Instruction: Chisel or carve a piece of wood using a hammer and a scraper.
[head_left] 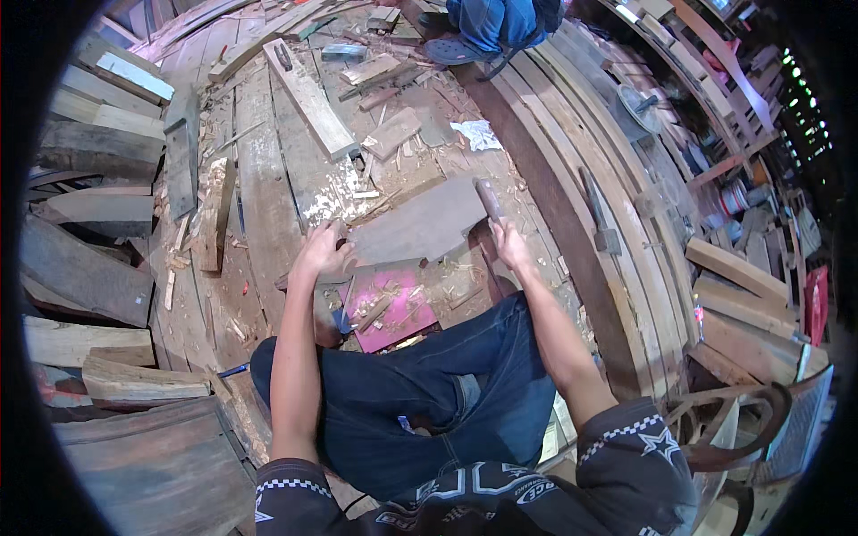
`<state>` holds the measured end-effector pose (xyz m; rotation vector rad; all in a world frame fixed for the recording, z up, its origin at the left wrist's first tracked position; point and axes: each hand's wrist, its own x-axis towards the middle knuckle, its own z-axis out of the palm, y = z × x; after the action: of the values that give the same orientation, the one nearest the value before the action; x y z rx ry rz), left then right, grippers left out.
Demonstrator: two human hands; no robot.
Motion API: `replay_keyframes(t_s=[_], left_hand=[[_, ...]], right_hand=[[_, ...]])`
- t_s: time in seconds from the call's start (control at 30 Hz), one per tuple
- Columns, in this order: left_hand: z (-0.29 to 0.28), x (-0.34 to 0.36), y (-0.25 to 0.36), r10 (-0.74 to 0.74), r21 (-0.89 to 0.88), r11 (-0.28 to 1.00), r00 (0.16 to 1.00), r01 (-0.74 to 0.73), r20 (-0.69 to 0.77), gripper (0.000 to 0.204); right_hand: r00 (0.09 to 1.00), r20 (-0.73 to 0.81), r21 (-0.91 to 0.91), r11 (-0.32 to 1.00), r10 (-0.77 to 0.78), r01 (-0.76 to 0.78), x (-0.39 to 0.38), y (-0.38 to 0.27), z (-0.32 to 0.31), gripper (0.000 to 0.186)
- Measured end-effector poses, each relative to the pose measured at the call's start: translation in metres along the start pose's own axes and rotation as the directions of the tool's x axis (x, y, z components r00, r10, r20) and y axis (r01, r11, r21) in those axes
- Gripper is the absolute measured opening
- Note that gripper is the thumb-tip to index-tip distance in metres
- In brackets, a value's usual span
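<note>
A flat grey-brown wooden board [424,223] lies across the floor before my folded legs. My left hand [326,250] is at its left end, with the fingers curled in on the edge. At the board's right end my right hand [508,243] closes around a short, brown bar-shaped piece [487,198], which tilts up and away from me; its exact kind cannot be made out. Nearer to my legs, a dark strip of wood [384,271] lies along the board's near side. Beneath it is a bright pink sheet [398,317] strewn with shavings.
A thick beam [554,170] runs along the right, with a hammer-like tool [601,214] on it. Ahead lie a long plank [308,103], offcuts and crumpled white paper [480,135]. Another person's legs [487,31] are at the far edge. Boards [89,268] are stacked at left.
</note>
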<state>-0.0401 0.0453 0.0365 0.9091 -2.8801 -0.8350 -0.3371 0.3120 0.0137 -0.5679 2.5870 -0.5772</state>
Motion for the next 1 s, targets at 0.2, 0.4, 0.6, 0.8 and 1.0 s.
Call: replay_keyframes(t_s=[0.2,0.4,0.6,0.8,1.0], left_hand=[[0.006,-0.007,-0.015,-0.044,-0.041,0.998,0.999,0.046,0.032,0.045],[0.018,-0.007,-0.014,-0.058,0.023,0.998,0.995,0.056,0.080,0.055],[0.009,0.000,0.001,-0.073,0.014,0.997,0.975,0.072,0.211,0.066],[0.008,-0.015,-0.014,-0.116,0.079,0.991,0.982,0.105,0.150,0.064],[0.019,-0.003,0.002,0.010,0.053,0.999,1.000,-0.011,0.022,0.051]], right_hand=[[0.842,0.308,-0.232,0.823,-0.443,0.518,-0.030,-0.021,-0.007,0.040],[0.880,0.158,-0.194,0.859,-0.449,0.473,-0.017,0.000,0.016,0.043],[0.991,-0.054,-0.054,0.991,-0.126,0.123,0.006,0.013,0.007,0.045],[0.876,0.210,-0.271,0.835,-0.434,0.479,-0.026,-0.016,0.010,0.040],[0.984,0.003,-0.043,0.983,-0.179,0.178,0.009,0.028,0.014,0.049]])
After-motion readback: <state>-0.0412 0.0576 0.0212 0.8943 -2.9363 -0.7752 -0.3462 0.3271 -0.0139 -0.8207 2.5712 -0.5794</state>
